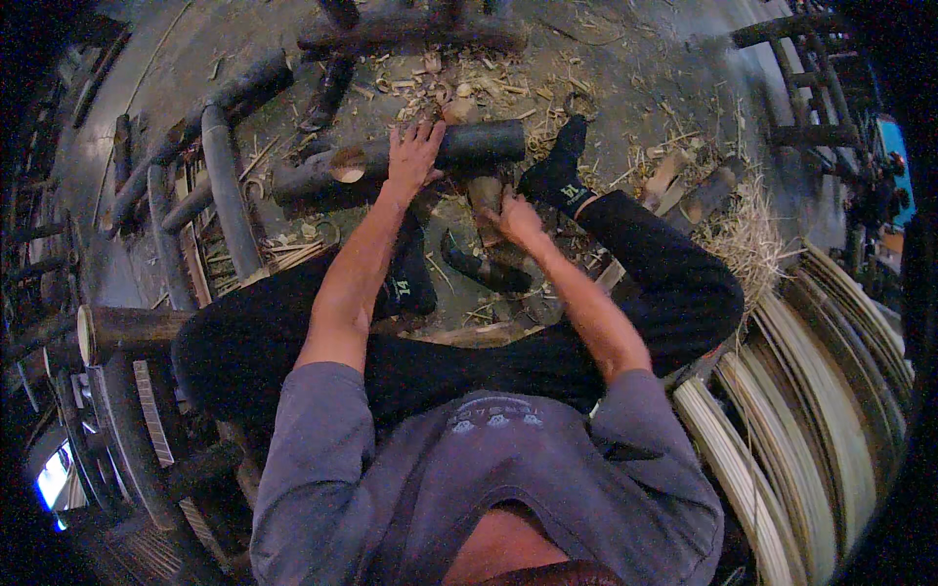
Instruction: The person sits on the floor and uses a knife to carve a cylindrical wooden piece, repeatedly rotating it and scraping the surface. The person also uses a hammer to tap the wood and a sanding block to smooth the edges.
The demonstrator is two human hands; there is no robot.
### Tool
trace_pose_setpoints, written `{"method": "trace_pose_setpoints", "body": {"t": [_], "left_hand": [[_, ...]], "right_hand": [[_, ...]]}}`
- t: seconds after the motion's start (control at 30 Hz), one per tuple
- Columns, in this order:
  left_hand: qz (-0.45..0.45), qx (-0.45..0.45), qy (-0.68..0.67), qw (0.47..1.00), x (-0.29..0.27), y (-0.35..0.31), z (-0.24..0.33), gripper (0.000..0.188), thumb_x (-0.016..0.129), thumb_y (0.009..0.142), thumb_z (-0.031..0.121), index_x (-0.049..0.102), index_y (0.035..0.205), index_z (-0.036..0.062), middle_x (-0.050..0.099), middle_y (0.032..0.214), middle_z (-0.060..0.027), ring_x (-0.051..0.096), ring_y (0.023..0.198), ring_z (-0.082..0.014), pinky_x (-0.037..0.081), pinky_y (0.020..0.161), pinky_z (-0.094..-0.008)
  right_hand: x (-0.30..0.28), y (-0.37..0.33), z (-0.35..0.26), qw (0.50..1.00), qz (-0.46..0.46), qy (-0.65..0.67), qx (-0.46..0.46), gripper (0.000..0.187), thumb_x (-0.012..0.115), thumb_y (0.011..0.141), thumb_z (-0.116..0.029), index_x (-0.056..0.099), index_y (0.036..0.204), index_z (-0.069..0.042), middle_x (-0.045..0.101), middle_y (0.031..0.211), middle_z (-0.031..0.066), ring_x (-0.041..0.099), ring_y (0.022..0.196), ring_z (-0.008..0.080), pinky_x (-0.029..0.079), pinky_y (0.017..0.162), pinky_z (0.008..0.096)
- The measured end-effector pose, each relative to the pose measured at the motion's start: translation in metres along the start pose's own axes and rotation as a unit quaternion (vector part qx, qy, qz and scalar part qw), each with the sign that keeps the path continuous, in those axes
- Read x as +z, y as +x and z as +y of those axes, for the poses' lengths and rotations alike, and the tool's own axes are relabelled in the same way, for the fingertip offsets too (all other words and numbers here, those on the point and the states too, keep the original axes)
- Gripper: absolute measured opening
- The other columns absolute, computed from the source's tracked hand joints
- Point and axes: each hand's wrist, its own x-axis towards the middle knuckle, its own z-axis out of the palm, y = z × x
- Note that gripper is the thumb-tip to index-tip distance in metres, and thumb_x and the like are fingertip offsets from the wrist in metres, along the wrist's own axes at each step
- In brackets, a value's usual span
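Note:
A thick dark pole (469, 145) lies crosswise on the floor in front of me, with a pale round cut (348, 166) near its left end. My left hand (414, 156) rests on top of it, fingers spread and flat. Just below the pole, my right hand (516, 219) is closed at a short brown wooden piece (483, 191), whose upper end meets the pole's underside. The palm side of that hand is hidden. A dark curved piece (484, 270) lies on the floor between my legs, nearer to me.
Wood shavings (469, 88) are scattered beyond the pole. Dark pole frames (227, 186) stand at the left, and another frame (415, 31) is at the far side. Bundled pale strips (782, 410) curve along the right, below a heap of straw-like shavings (747, 239).

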Motion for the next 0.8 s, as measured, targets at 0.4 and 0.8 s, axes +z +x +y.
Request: {"method": "trace_pose_setpoints", "body": {"t": [0.4,0.8], "left_hand": [[-0.07,-0.065,-0.032,0.995,0.001,0.006,0.002,0.097,0.082,0.053,0.036,0.033,0.135,0.0184,0.047,0.127,-0.0091,0.045,0.115,-0.0328,0.031,0.096,-0.0545],[0.018,-0.086,0.019,0.996,0.008,-0.001,0.026,0.09,0.083,0.051,0.029,0.04,0.127,0.0041,0.051,0.115,-0.0132,0.045,0.114,-0.0307,0.027,0.103,-0.0493]], "right_hand": [[0.016,-0.004,-0.04,0.992,-0.037,0.08,0.088,0.091,0.057,0.074,-0.061,0.029,0.135,0.0,0.059,0.105,0.0252,0.061,0.09,0.0401,0.049,0.072,0.0483],[-0.008,-0.009,-0.041,0.994,-0.067,0.065,0.062,0.094,0.054,0.072,-0.068,0.032,0.136,-0.004,0.059,0.108,0.0252,0.058,0.097,0.0413,0.047,0.08,0.0477]]}}
